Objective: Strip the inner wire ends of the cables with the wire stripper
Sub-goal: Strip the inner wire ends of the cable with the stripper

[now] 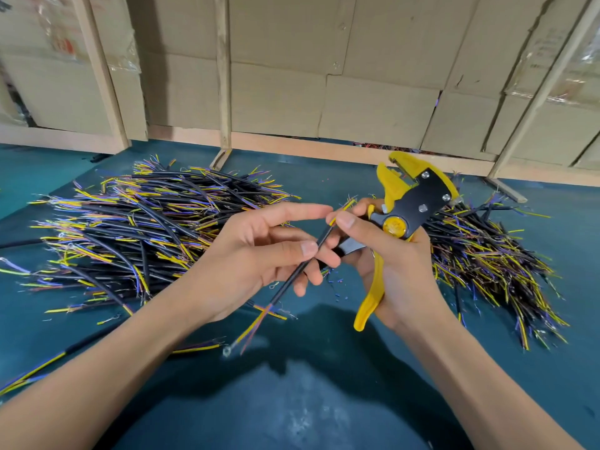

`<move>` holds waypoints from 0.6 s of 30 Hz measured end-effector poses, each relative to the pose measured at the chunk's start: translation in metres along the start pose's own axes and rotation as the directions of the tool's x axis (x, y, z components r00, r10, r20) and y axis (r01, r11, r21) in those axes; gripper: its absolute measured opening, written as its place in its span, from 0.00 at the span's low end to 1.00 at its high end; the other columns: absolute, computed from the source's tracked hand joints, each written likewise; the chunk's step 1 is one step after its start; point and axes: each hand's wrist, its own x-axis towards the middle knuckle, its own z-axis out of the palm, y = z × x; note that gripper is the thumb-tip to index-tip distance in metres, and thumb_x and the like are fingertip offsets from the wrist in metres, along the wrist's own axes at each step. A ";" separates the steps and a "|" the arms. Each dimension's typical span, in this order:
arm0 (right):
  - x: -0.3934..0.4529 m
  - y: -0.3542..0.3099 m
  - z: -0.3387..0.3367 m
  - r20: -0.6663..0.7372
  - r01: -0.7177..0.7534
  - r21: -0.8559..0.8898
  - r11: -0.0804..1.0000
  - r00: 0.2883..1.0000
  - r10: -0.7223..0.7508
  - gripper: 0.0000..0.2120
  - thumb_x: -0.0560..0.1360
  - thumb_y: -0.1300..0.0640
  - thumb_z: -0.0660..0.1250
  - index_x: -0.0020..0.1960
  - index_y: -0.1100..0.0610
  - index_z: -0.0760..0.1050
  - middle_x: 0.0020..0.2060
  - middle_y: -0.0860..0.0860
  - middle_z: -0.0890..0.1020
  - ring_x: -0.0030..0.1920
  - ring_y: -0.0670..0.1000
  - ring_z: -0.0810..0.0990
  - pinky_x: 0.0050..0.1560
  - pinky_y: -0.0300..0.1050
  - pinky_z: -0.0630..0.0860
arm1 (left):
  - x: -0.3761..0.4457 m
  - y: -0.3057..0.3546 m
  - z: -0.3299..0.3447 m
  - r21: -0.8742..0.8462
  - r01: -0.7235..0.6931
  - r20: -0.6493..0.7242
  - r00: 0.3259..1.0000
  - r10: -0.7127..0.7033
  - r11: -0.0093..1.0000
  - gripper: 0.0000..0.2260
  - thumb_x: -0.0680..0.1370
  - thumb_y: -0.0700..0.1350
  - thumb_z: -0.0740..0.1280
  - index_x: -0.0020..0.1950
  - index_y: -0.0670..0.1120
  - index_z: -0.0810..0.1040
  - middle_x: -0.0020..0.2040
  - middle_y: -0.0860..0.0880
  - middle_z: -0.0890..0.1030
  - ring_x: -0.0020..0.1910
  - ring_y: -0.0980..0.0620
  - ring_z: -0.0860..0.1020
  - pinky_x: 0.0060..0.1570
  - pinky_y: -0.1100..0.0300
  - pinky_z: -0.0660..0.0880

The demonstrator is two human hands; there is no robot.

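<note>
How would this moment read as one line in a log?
left hand: pinches black cable | right hand: holds wire stripper, fingertips on cable's wire ends | stripper off cable | piles both sides

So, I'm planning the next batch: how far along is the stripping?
Which pile is finished can't be told: both the big pile on the left and the smaller pile on the right show splayed colored ends. In hand: the left hand holds one black cable, while the right hand pinches its wire ends and holds the wire stripper, which isn't yet on it.
</note>
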 end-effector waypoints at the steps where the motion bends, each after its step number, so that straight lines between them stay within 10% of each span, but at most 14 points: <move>1: 0.000 0.000 0.000 -0.002 -0.004 0.004 1.000 1.000 0.004 0.06 0.70 0.67 0.72 0.43 0.61 0.76 0.41 0.63 0.81 0.33 0.59 0.79 0.36 0.51 0.78 | 0.001 0.000 0.001 -0.013 0.009 -0.017 1.000 -0.009 1.000 0.18 0.76 0.33 0.66 0.67 0.39 0.77 0.46 0.35 0.84 0.34 0.46 0.78 0.31 0.59 0.73; 10: 0.001 0.002 -0.003 0.072 -0.070 -0.060 0.996 0.995 0.074 0.07 0.69 0.69 0.72 0.42 0.58 0.79 0.38 0.63 0.83 0.34 0.59 0.82 0.37 0.54 0.81 | -0.002 -0.002 0.007 0.544 -0.094 -0.112 0.977 0.183 0.834 0.11 0.79 0.48 0.69 0.61 0.55 0.82 0.34 0.47 0.82 0.23 0.51 0.71 0.26 0.65 0.68; 18: 0.002 0.006 -0.002 0.023 -0.089 -0.058 0.994 0.996 0.090 0.10 0.68 0.70 0.73 0.46 0.61 0.77 0.34 0.60 0.81 0.32 0.59 0.80 0.36 0.53 0.81 | 0.000 -0.006 0.011 0.512 -0.105 -0.096 0.979 0.178 0.853 0.07 0.82 0.41 0.61 0.58 0.44 0.77 0.39 0.46 0.83 0.30 0.48 0.80 0.30 0.62 0.71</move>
